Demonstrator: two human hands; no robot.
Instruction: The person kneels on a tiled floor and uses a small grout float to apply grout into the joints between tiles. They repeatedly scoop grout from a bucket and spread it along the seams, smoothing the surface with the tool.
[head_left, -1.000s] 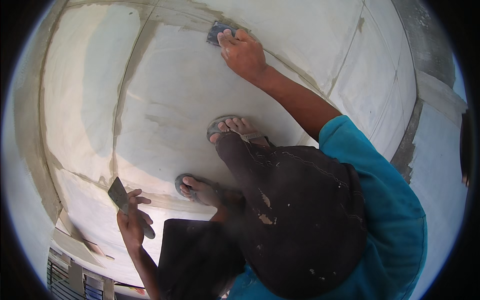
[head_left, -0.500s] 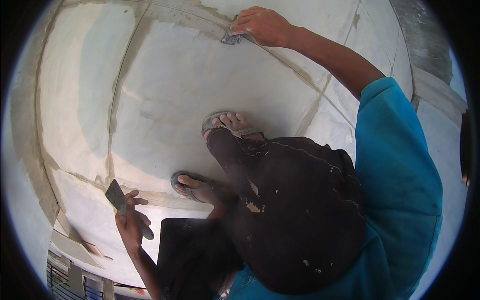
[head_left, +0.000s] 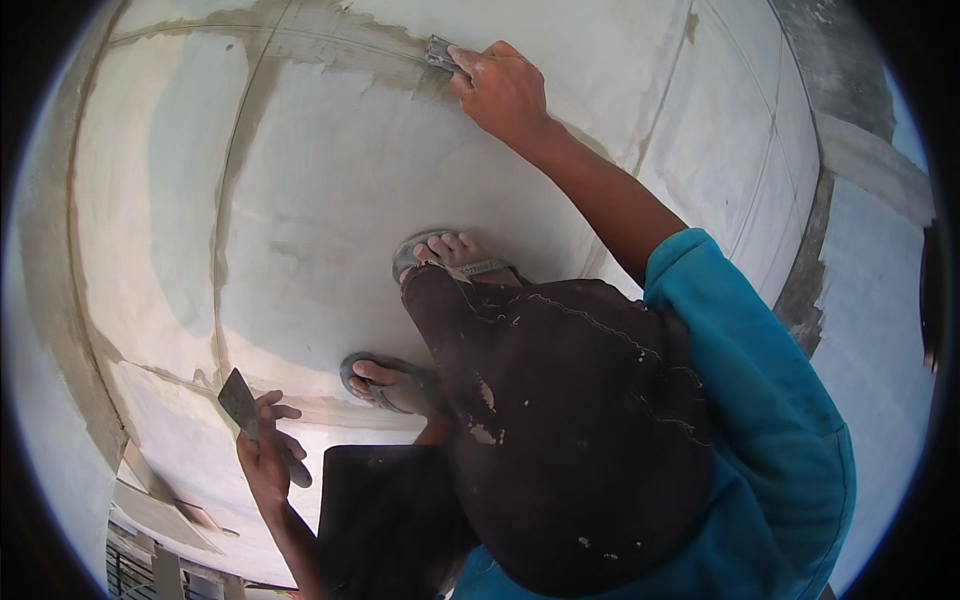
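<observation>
1. The pale panelled floor (head_left: 330, 190) spreads under everything; dark joints divide it, with grey-beige filler (head_left: 350, 48) smeared along them.
2. Dark trousers (head_left: 570, 430), flecked with pale spots and marked by light stitching, cover the person's bent legs.
3. A teal shirt (head_left: 770, 380) shows at the right, its short sleeve ending above the elbow.
4. Two grey sandals (head_left: 405, 255) rest on the floor, a bare foot in each.
5. The right hand (head_left: 503, 92), at the end of an outstretched arm, pinches a scraper between thumb and fingers.
6. The left hand (head_left: 265, 455) grips a putty knife near the lower left, some fingers stretched out away from the handle.
7. The putty knife (head_left: 238, 402) tilts, blade toward the upper left; whether it touches the floor cannot be told.
8. The scraper (head_left: 438, 54), small, dark and flat, is at the filler along the upper joint.
</observation>
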